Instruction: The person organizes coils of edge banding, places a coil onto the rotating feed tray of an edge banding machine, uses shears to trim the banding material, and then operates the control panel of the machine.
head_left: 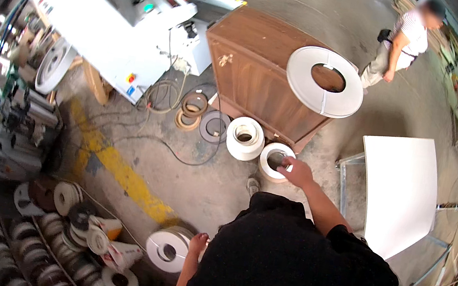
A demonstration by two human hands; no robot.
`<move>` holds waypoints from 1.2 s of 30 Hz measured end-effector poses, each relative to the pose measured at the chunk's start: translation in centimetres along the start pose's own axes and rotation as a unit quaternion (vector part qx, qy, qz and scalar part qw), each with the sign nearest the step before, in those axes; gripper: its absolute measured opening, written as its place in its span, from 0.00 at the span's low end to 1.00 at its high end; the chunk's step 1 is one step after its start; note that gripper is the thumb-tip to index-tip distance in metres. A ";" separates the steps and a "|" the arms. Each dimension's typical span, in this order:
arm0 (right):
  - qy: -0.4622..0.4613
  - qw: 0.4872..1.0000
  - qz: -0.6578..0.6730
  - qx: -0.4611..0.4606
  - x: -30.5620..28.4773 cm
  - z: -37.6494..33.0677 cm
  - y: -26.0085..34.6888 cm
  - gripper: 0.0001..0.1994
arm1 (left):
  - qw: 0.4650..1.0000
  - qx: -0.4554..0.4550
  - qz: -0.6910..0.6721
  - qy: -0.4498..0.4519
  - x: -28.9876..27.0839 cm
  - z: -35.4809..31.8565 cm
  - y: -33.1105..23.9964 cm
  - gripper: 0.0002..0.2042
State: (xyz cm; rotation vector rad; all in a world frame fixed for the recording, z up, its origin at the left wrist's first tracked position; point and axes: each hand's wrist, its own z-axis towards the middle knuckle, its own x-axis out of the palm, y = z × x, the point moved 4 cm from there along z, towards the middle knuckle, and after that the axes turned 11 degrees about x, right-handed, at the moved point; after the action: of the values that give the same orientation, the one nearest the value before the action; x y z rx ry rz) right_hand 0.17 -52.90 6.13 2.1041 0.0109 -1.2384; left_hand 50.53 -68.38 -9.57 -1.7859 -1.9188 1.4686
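My right hand (297,173) reaches over a white coil of edge-banding-like strip (264,166) lying flat on the floor. Its fingers are curled in, with a small white patch between them; I cannot make out whether that is a held piece or the coil behind. Down at my left side, my left hand (198,243) is closed, a sliver of something pale at its fingers. Beside it stands a thick white roll (157,245) with a round hole. A stacked white coil (243,152) sits just left of the one under my right hand.
A brown wooden cabinet (257,70) bears a large white disc reel (303,83). Brown and grey coils (207,131) and cables lie by a white machine (114,37). A white panel (402,195) rests on a metal stand. Rolls fill racks (41,251) lower left. Another person (407,42) walks behind.
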 end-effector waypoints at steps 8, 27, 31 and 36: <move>-0.212 0.961 -0.173 0.033 -14.1 17.9 -1.9 0.52 | 0.979 -0.057 -0.178 -0.081 -4.1 6.5 -9.7 0.16; -0.082 0.988 -0.107 -0.070 -10.5 16.8 11.4 0.40 | 0.966 -0.155 -0.196 -0.063 -0.3 -1.1 4.9 0.18; 0.011 0.996 -0.015 -0.084 -7.8 12.7 20.6 0.39 | 0.964 -0.189 -0.126 -0.138 -1.0 3.0 5.4 0.21; 0.280 0.928 0.237 -0.068 -3.4 10.4 33.0 0.43 | 0.931 -0.231 -0.120 -0.254 -8.9 7.2 4.4 0.23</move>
State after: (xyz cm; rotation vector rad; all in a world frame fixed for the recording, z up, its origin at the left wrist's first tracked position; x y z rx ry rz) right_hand 1.34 -82.85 23.69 2.0984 -0.1442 -0.3255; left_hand 51.32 -80.40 -11.99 -1.3049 -2.8232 1.5979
